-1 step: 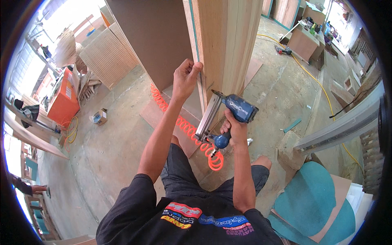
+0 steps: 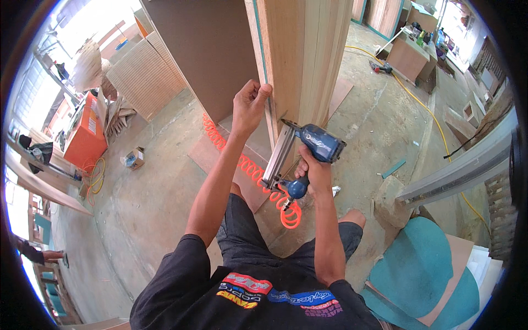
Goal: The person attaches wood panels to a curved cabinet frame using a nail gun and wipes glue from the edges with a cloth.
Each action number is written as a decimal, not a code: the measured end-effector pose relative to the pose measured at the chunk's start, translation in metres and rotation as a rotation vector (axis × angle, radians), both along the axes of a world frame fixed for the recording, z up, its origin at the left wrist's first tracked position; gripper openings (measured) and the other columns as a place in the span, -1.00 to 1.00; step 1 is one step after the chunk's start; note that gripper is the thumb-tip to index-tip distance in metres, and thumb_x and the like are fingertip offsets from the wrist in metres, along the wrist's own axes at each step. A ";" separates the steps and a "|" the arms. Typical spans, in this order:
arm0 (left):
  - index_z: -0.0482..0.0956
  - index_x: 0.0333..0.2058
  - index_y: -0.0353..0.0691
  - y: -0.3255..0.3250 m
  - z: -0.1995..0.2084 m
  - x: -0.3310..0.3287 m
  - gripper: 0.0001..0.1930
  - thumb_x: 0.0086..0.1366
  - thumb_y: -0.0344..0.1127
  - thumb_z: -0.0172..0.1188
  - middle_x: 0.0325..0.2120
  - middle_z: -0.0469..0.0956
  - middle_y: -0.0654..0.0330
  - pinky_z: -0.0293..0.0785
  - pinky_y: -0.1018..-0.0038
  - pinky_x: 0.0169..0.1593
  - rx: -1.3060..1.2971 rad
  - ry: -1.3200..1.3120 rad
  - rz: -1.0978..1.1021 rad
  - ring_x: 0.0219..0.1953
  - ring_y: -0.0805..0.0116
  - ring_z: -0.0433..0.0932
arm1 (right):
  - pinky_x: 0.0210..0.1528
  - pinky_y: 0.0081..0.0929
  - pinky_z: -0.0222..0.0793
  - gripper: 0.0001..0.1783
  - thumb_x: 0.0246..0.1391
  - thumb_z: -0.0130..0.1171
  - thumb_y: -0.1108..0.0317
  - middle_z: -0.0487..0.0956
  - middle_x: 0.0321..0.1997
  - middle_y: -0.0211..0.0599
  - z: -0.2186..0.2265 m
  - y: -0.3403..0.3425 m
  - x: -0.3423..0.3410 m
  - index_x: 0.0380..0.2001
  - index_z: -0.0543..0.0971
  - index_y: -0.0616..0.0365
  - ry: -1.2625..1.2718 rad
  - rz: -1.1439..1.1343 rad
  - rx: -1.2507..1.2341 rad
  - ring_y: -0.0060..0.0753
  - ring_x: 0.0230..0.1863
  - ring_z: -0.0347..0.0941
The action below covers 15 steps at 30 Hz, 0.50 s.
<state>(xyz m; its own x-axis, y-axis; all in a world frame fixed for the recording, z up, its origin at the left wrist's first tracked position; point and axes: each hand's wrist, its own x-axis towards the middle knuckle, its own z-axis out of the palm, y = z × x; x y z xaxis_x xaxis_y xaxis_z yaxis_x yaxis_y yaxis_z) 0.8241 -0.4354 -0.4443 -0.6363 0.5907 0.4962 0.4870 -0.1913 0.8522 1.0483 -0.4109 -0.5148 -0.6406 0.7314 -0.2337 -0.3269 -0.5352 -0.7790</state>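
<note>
A tall wooden cabinet stands before me, with a dark brown side panel [image 2: 206, 49] and a pale timber face [image 2: 289, 60]. Down its near edge runs a thin pale strip with a green line [image 2: 260, 49]. My left hand [image 2: 250, 107] is closed at that strip, thumb pressed on it and fingers curled; the fingertips are partly hidden. My right hand [image 2: 313, 173] grips a blue nail gun [image 2: 319, 144] by its handle. The gun's nose points at the lower part of the timber face, at or very near it. An orange coiled air hose [image 2: 253, 171] trails from the gun.
Teal sheets [image 2: 412, 264] lie at the right beside a grey metal beam [image 2: 456, 176]. A yellow cable [image 2: 423, 104] crosses the floor near a red-and-black power tool [image 2: 380, 67]. At the left are an orange box [image 2: 85, 135], stacked ribbed panels [image 2: 146, 77] and another person's hand [image 2: 53, 255].
The nail gun and my right hand have shifted slightly up and to the left, the nose nearer the timber face. My left hand stays in place.
</note>
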 end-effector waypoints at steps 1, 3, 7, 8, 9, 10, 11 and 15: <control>0.50 -0.43 -0.30 0.000 0.001 0.002 -0.47 0.38 0.14 0.23 -0.63 0.30 0.43 0.18 0.55 -0.48 0.002 0.013 0.011 -0.53 0.64 0.23 | -0.61 -0.48 0.28 -0.76 0.18 0.36 0.21 0.31 -0.73 -0.60 0.001 0.002 0.000 -0.34 0.56 0.11 -0.005 0.001 0.037 -0.63 -0.72 0.27; 0.50 -0.44 -0.30 0.003 0.002 0.001 -0.47 0.37 0.15 0.22 -0.63 0.30 0.43 0.17 0.54 -0.49 0.015 -0.001 -0.008 -0.53 0.63 0.22 | -0.61 -0.48 0.29 -0.77 0.18 0.37 0.22 0.32 -0.72 -0.59 0.003 0.007 0.002 -0.36 0.55 0.09 -0.016 0.001 0.112 -0.62 -0.72 0.28; 0.49 -0.44 -0.31 -0.001 -0.002 -0.012 -0.45 0.37 0.17 0.21 -0.64 0.29 0.42 0.17 0.52 -0.49 -0.008 0.037 -0.011 -0.54 0.62 0.22 | -0.61 -0.50 0.28 -0.78 0.18 0.36 0.22 0.32 -0.72 -0.57 0.026 0.006 0.006 -0.33 0.57 0.11 -0.017 -0.031 0.136 -0.62 -0.71 0.27; 0.49 -0.44 -0.31 0.001 -0.001 -0.010 -0.44 0.37 0.18 0.21 -0.64 0.29 0.41 0.18 0.52 -0.49 0.001 0.048 -0.001 -0.54 0.62 0.22 | -0.61 -0.50 0.27 -0.77 0.18 0.36 0.22 0.32 -0.71 -0.57 0.038 0.007 0.007 -0.32 0.57 0.13 -0.004 -0.084 0.154 -0.63 -0.70 0.27; 0.49 -0.44 -0.31 0.003 0.000 -0.010 -0.44 0.37 0.18 0.21 -0.64 0.29 0.41 0.18 0.52 -0.50 0.009 0.060 0.010 -0.54 0.62 0.22 | -0.61 -0.50 0.27 -0.77 0.18 0.36 0.22 0.32 -0.71 -0.57 0.047 0.012 0.005 -0.31 0.57 0.14 0.028 -0.094 0.174 -0.63 -0.70 0.27; 0.49 -0.44 -0.31 0.003 -0.001 -0.010 -0.44 0.37 0.19 0.21 -0.64 0.29 0.41 0.18 0.52 -0.49 0.003 0.046 0.006 -0.54 0.62 0.22 | -0.61 -0.50 0.27 -0.77 0.18 0.36 0.22 0.33 -0.70 -0.57 0.053 0.018 0.001 -0.31 0.57 0.14 0.055 -0.106 0.185 -0.63 -0.70 0.27; 0.49 -0.44 -0.31 0.002 -0.001 -0.009 -0.43 0.37 0.19 0.21 -0.64 0.29 0.41 0.18 0.52 -0.49 -0.001 0.028 0.000 -0.54 0.62 0.22 | -0.61 -0.50 0.27 -0.77 0.18 0.36 0.23 0.33 -0.70 -0.57 0.061 0.025 -0.002 -0.31 0.57 0.15 0.078 -0.120 0.199 -0.63 -0.70 0.27; 0.48 -0.44 -0.32 0.002 0.002 -0.005 -0.44 0.38 0.18 0.19 -0.63 0.30 0.40 0.20 0.53 -0.46 -0.032 0.047 0.023 -0.51 0.62 0.22 | -0.64 -0.52 0.25 -0.79 0.19 0.35 0.25 0.34 -0.69 -0.59 0.070 0.043 -0.014 -0.32 0.57 0.13 0.064 -0.132 0.306 -0.65 -0.71 0.26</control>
